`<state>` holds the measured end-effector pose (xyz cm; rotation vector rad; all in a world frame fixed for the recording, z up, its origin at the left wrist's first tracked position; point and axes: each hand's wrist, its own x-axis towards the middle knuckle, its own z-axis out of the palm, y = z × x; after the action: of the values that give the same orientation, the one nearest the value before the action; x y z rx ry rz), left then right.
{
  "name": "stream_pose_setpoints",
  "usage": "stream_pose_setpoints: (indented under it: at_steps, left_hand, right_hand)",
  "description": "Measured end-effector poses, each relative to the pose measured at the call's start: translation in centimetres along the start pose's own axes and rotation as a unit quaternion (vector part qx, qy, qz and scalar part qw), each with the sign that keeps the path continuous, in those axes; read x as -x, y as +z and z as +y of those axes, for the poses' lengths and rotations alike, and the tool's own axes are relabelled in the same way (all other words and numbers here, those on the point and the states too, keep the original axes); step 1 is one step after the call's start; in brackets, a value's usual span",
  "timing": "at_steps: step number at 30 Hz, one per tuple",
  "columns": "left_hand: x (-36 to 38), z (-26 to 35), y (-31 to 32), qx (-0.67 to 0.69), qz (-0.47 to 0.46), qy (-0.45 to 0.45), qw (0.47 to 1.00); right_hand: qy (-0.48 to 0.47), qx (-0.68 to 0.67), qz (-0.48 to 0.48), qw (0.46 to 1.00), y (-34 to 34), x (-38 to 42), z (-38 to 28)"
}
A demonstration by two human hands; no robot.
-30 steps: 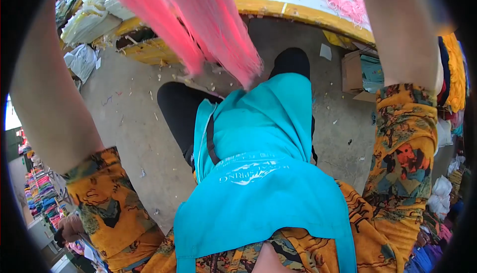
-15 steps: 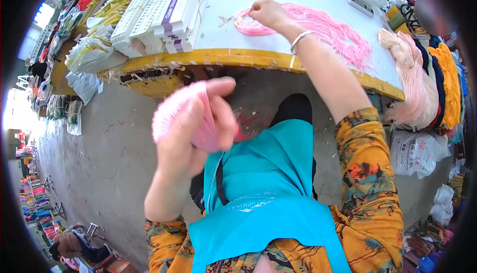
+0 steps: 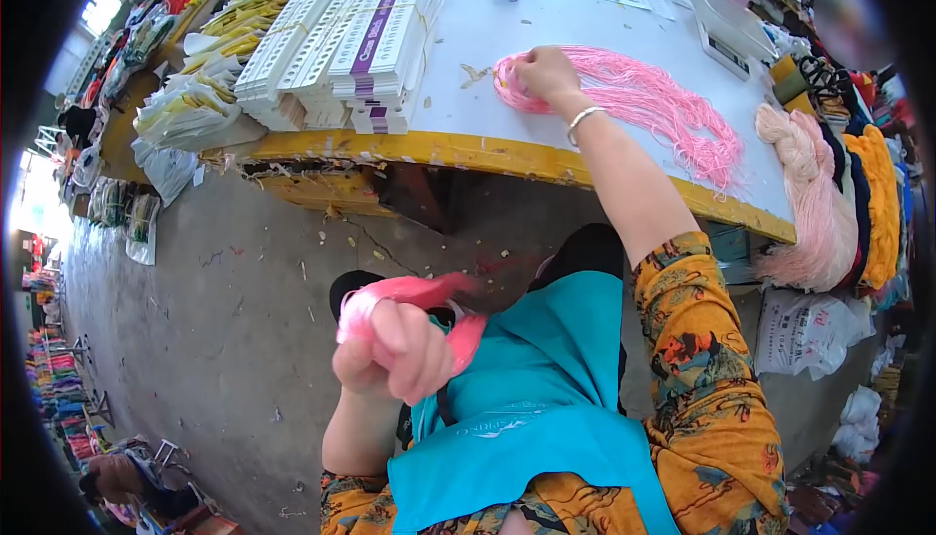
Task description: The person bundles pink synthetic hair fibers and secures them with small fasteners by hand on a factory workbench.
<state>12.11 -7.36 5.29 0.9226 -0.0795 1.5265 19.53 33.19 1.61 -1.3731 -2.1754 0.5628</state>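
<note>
Hands on pink thread: one bundle gripped low, one pile pinched on the counter

Head view: the left hand (image 3: 395,350), lower centre of the frame, is clenched around a small bundle of pink thread (image 3: 414,293) in front of the blue apron (image 3: 531,379); the right hand (image 3: 546,72), upper centre, pinches the near end of the loose pile of pink thread (image 3: 653,106) spread across the white counter (image 3: 468,48), beside stacked white cards (image 3: 341,38) at upper left. To do this well, I judge the right fingers should lift only a thin, even bunch so strands do not snag, while the left keeps its bundle tight and clear of the floor. Against half a second ago, the left hand has dropped lower and closed into a fist, and the right sits on the same end of the pile.
</note>
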Motion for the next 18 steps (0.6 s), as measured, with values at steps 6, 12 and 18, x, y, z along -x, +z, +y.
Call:
stream_pose_setpoints:
  at_steps: [6,12,18]
  left_hand:
    - [0.1,2.4,-1.5,0.047,-0.07,0.032,0.996]
    - [0.0,7.8,-2.6,0.062,-0.169,0.062,0.982]
    - [5.1,13.6,-2.0,-0.032,0.016,0.224,0.974]
  right_hand:
    - [0.063,-0.679,0.009,0.731,-5.0,0.5,3.2]
    - [0.031,-0.815,0.027,0.578,-17.8,-1.9,8.4]
    - [-0.197,-0.713,0.163,0.653,-30.1,2.5,2.0]
